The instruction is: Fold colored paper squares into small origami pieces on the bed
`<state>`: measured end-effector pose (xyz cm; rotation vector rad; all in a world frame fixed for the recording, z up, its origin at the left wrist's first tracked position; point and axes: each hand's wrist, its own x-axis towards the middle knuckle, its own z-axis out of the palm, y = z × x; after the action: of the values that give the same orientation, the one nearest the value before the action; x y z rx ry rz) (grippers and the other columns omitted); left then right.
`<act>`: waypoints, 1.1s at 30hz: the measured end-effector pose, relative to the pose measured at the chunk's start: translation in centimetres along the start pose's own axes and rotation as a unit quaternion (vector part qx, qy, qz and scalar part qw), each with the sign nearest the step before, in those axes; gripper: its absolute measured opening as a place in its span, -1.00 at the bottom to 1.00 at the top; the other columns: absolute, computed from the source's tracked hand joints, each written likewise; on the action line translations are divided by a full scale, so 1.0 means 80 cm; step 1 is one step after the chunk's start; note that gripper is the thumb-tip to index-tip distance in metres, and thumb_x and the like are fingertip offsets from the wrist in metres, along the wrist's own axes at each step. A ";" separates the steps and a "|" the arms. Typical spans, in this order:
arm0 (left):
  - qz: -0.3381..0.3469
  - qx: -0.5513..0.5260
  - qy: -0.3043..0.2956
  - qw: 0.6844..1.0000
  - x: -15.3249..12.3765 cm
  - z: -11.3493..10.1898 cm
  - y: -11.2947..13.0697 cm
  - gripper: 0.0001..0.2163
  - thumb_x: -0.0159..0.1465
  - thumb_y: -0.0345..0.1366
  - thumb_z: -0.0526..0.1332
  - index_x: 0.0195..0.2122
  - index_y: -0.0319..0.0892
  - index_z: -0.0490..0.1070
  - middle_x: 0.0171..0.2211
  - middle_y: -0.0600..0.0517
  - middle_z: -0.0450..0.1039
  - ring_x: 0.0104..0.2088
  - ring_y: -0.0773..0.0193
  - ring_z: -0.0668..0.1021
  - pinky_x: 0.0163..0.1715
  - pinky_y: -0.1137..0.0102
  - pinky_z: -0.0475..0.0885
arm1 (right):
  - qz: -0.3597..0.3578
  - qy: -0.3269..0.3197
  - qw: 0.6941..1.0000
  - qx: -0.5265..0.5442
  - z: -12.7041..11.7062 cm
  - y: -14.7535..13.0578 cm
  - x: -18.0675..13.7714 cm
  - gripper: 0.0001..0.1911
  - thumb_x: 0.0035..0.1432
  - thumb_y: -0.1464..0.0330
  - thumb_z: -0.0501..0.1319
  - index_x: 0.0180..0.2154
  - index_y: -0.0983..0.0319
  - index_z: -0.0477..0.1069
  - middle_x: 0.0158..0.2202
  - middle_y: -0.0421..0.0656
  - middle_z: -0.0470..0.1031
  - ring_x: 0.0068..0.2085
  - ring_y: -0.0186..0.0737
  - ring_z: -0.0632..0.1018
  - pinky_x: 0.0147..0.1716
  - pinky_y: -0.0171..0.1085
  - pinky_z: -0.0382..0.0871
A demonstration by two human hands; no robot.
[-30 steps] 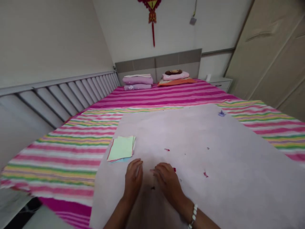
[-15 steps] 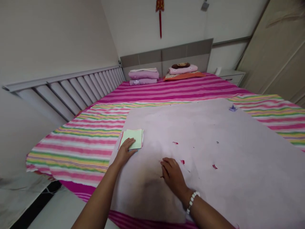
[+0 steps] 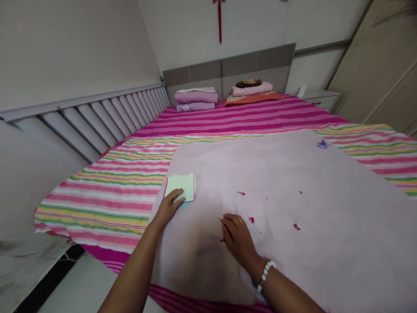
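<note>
On the pale sheet over the bed, the left hand has moved away from the right hand to the stack of square papers near the sheet's left edge — bringing the papers under its fingertips. Left hand: fingers extended, slightly parted, no visible grip. Right hand: fingers curled beside a red scrap — grip indeterminable.
</note>
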<state>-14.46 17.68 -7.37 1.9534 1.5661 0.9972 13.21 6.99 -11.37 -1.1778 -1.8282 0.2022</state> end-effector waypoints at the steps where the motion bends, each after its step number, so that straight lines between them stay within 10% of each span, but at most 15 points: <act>1: -0.003 -0.002 0.000 1.000 0.000 0.000 0.000 -0.54 0.14 0.02 0.23 -0.04 -0.17 0.48 0.07 -0.13 0.45 0.17 0.03 0.38 0.20 0.11 0.22 | 0.000 0.000 1.000 0.000 0.000 0.000 0.000 -0.77 0.18 0.55 0.09 -0.16 0.27 0.44 -0.17 0.01 0.47 -0.15 -0.06 0.45 -0.16 -0.04 0.43; 33: -0.013 -0.039 -0.018 0.999 -0.001 -0.005 0.018 -0.59 0.14 0.05 0.21 -0.14 -0.12 0.56 0.06 -0.09 0.47 0.17 0.05 0.38 0.21 0.14 0.20 | 0.009 -0.001 1.000 0.005 0.000 -0.001 0.003 -0.78 0.18 0.55 0.09 -0.21 0.26 0.46 -0.19 0.01 0.48 -0.16 -0.05 0.46 -0.17 -0.04 0.44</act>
<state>-13.88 17.22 -6.09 1.8827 1.5077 0.9922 13.15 7.09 -11.17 -1.1887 -1.8167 0.2222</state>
